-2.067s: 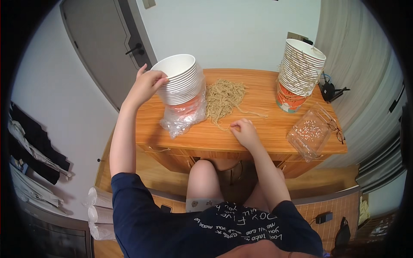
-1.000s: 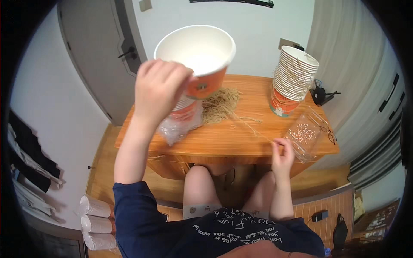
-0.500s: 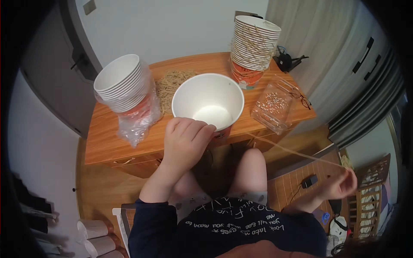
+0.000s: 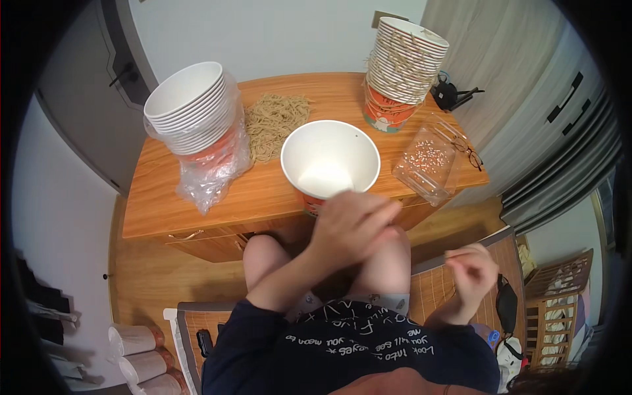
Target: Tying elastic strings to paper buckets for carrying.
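A large white paper bucket (image 4: pixel 329 158) with a red outside stands open-topped at the table's front edge. My left hand (image 4: pixel 355 227) is just in front of its near rim, smeared by motion, with its fingers pointing right. Farther right, above the floor, my right hand (image 4: pixel 473 270) is closed in a pinch; whatever lies between its fingertips is too small to make out. Behind the bucket lies a tangled pile of tan bands (image 4: pixel 276 125). No stretched band shows between my hands.
A stack of white buckets in clear plastic (image 4: pixel 191 112) leans at the table's left. At the back right stands a tall bucket stack (image 4: pixel 408 62) wrapped with tan bands. Near it are a clear tray (image 4: pixel 428 161) of small pale and orange bits, eyeglasses (image 4: pixel 467 153) and a black object (image 4: pixel 451 92).
My left hand has left the bucket's rim and moved right and toward me. The right hand has come inward to the left. The tan band stretched between bucket and right hand no longer shows.
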Demonstrator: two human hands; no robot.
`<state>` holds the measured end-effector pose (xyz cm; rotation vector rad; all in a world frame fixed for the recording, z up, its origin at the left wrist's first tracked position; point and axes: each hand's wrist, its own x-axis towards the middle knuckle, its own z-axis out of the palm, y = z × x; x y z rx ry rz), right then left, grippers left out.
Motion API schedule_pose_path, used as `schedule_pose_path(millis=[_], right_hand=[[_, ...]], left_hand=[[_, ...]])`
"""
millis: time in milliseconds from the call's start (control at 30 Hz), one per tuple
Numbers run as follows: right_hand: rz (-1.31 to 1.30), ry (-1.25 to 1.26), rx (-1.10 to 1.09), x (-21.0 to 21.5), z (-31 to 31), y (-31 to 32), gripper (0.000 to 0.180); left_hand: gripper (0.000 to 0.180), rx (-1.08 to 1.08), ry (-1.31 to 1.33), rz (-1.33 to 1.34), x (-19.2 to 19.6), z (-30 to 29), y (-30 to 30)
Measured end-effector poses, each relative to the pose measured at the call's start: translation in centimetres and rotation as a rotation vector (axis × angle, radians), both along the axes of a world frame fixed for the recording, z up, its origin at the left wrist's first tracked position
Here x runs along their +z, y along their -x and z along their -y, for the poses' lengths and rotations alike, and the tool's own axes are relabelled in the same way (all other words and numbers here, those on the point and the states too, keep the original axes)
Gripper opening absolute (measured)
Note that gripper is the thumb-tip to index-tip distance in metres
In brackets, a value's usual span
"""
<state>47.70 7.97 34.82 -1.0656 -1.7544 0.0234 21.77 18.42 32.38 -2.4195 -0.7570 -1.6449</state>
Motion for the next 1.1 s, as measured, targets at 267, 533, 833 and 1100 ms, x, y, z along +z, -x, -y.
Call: schedule_pose_path(millis=[267, 533, 833, 1100], right_hand=[[0.422, -0.093, 0.084, 1.9, -2.5, 7.1, 0.020], [0.415, -0.074, 0.231, 2.1, -5.9, 12.0, 0.021], [0.263, 0.151, 0.394, 3.4, -9.6, 18.1, 0.011], [0.264, 0.192, 0.208, 4.2, -11.1, 20.5, 0.023]], left_hand=[[0.038, -0.988, 0.959, 0.185, -1.9, 2.4, -1.9], [0.020, -0.771, 1.043, 0.149, -0.7, 0.9, 5.2], [0.006, -0.561, 0.930, 0.417, -0.8, 0.8, 10.2], [0.007, -0.289, 0.879, 0.531, -1.5, -0.3, 12.3]])
